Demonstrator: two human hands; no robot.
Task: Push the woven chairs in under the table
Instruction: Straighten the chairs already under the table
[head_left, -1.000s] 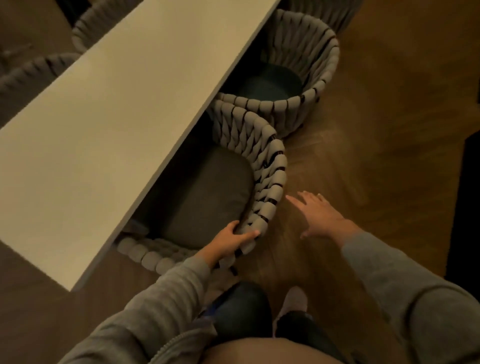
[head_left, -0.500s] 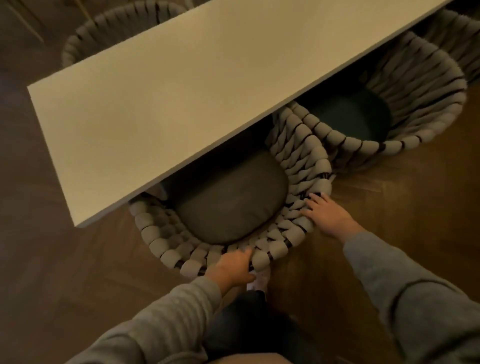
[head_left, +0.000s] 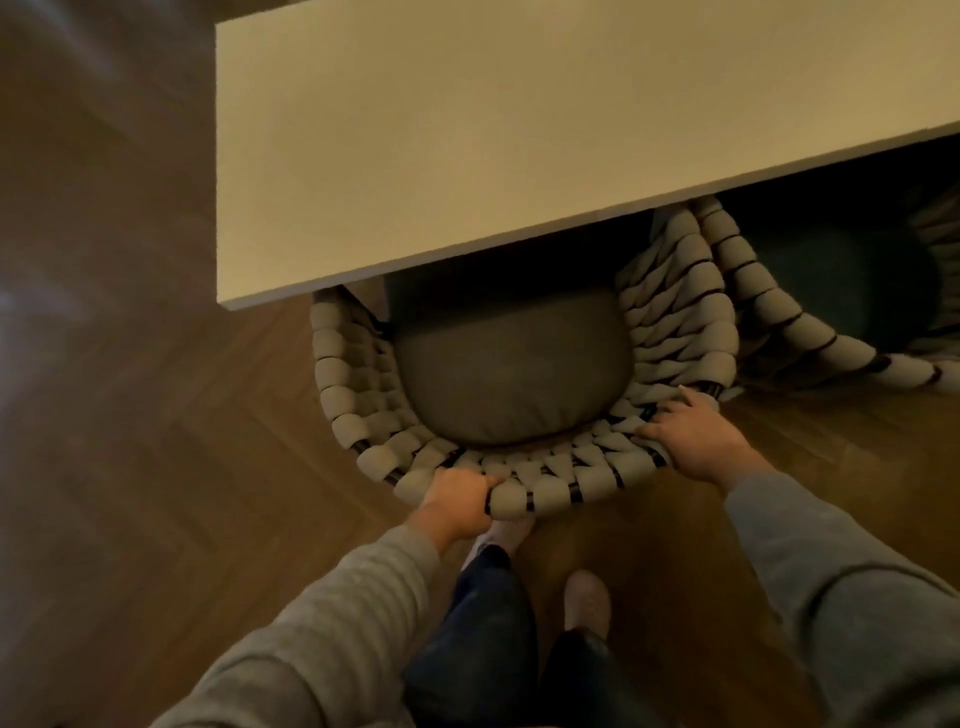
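Observation:
A grey woven chair (head_left: 358, 410) with a dark seat cushion (head_left: 511, 379) stands partly under the pale table (head_left: 467, 130), its curved back toward me. My left hand (head_left: 457, 501) grips the back rim at its near left. My right hand (head_left: 696, 441) lies over the rim at the near right, fingers curled on the weave. A second woven chair (head_left: 795, 322) touches it on the right, half hidden by the tabletop.
Dark wooden herringbone floor (head_left: 156, 467) spreads to the left and behind me. My two feet (head_left: 584, 603) stand just behind the chair back. The table's near corner (head_left: 223, 304) juts out left of the chair.
I have turned to face the chair's back squarely. My right hand moved from the air onto the rim, and my left hand stayed gripping it.

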